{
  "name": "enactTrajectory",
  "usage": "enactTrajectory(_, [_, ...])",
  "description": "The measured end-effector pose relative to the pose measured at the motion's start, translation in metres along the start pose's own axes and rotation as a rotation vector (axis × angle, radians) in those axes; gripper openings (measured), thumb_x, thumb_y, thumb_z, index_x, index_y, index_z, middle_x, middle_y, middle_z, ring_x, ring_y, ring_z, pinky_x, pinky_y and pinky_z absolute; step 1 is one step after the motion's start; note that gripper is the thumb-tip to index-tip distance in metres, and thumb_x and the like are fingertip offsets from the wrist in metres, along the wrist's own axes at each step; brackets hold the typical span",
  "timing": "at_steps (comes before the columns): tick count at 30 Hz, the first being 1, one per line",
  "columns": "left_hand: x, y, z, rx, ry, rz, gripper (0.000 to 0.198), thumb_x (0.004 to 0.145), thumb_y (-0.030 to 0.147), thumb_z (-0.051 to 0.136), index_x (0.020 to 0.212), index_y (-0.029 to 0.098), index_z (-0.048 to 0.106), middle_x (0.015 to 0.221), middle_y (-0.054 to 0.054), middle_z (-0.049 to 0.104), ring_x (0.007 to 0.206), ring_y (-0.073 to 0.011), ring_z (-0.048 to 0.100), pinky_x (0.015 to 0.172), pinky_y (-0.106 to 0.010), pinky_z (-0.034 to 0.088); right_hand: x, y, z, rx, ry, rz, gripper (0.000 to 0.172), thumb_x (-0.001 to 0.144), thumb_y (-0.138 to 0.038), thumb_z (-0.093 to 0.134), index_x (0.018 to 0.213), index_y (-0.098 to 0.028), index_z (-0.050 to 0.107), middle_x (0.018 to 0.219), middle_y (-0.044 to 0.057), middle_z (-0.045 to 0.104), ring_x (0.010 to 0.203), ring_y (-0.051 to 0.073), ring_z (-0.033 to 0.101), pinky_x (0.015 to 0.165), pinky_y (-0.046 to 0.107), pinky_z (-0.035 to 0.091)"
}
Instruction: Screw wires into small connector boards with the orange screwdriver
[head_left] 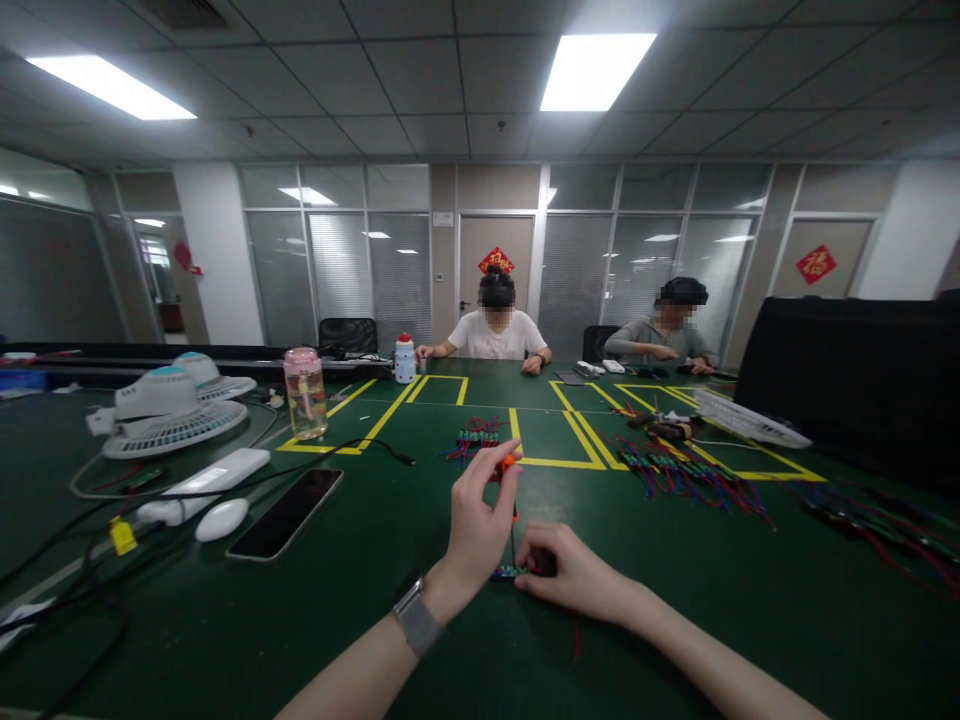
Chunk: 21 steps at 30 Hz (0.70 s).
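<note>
Left hand (pixel 480 520), the one with the watch, pinches the orange-handled screwdriver (pixel 509 464) high on its grip with thumb and fingertips. The thin shaft stands nearly upright and points down at the small connector piece (pixel 507 573); held that way, the tool seems free to be rolled between the fingers. Right hand (pixel 577 578) lies low on the green tabletop (pixel 375 620), fingers curled over and gripping the connector piece, apparently to pin it flat under the tip. Most of the piece is hidden, showing only a coloured edge and a red wire (pixel 576 640) trailing toward the near edge. Both forearms have bare tabletop around them. Just beyond the hands a bundle of coloured wires (pixel 475 438) lies beside the yellow tape lines (pixel 559 440), within reach, and a larger tangle of wires (pixel 690 478) spreads to the right. To the left a phone (pixel 285 513), a white mouse (pixel 221 519) and loose black cables (pixel 82 590) crowd that side, so the freer room appears ahead and to the right. At the far edge, well apart, sit a co-worker in white (pixel 495 338) and another in grey (pixel 664 338)
</note>
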<state>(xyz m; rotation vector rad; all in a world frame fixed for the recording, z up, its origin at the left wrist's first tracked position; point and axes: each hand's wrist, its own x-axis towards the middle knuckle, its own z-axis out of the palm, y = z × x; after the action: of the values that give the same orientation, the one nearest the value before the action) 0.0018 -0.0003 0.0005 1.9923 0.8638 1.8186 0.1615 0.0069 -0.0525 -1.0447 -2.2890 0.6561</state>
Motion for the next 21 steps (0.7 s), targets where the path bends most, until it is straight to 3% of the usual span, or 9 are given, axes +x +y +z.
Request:
enactTrajectory(5, [-0.001,0.001,-0.002,0.083,0.058,0.058,0.013,0.089,0.023,0.056,0.097,0.019,0.065,0.088,-0.003,0.06,0.082,-0.0144,0.058,0.075,-0.025,0.046,0.0,-0.003,0.0,-0.009,-0.006,0.029,0.008,0.069,-0.012,0.067,0.076,-0.014,0.063,0.075,0.0,0.056,0.064,0.01,0.047,0.059,0.02,0.037])
enactTrajectory(12, [-0.003,-0.002,-0.001,-0.031,-0.029,-0.053,0.031,0.097,0.026,0.038,0.121,0.023,0.058,0.115,-0.007,0.062,0.096,-0.0165,0.061,0.082,-0.028,0.048,0.0,-0.013,-0.002,0.017,-0.001,0.049,0.007,0.069,-0.014,0.066,0.075,-0.014,0.062,0.075,0.0,0.057,0.065,0.01,0.048,0.058,0.019,0.037])
enactTrajectory(18, [0.0,0.001,-0.001,0.057,0.036,0.028,0.019,0.092,0.025,0.051,0.104,0.02,0.064,0.094,-0.005,0.062,0.087,-0.0163,0.06,0.077,-0.027,0.048,0.0,-0.016,-0.003,0.048,-0.002,0.053,0.01,0.067,-0.012,0.065,0.078,-0.014,0.063,0.076,0.0,0.06,0.067,0.011,0.049,0.058,0.019,0.038])
enactTrajectory(21, [-0.001,0.003,-0.002,0.067,0.037,0.047,0.019,0.092,0.025,0.05,0.102,0.02,0.065,0.094,-0.005,0.061,0.089,-0.0169,0.06,0.079,-0.028,0.048,0.0,-0.016,-0.003,0.058,-0.007,0.052,0.011,0.067,-0.012,0.065,0.077,-0.014,0.063,0.076,0.0,0.06,0.066,0.011,0.048,0.057,0.019,0.038])
